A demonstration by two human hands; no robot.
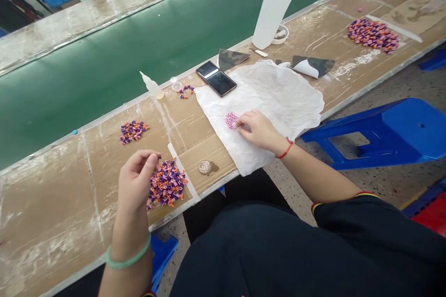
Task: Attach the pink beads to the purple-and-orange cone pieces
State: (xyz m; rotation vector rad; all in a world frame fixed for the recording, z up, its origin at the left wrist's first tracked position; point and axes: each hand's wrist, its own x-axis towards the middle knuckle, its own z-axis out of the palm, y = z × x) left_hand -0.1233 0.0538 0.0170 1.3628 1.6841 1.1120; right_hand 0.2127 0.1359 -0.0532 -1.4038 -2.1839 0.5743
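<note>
Head view, right fingers touching pink beads, on white tissue

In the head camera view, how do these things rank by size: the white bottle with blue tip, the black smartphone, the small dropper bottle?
1. White bottle with blue tip
2. Black smartphone
3. Small dropper bottle

This is only apparent size; the camera angle makes the true sizes unsure.

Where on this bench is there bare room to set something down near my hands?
Bare cardboard runs left of your left hand. Another patch lies between the small purple-and-orange pile and the white paper sheet. It's crowded around the phone and squeeze bottle.
</note>
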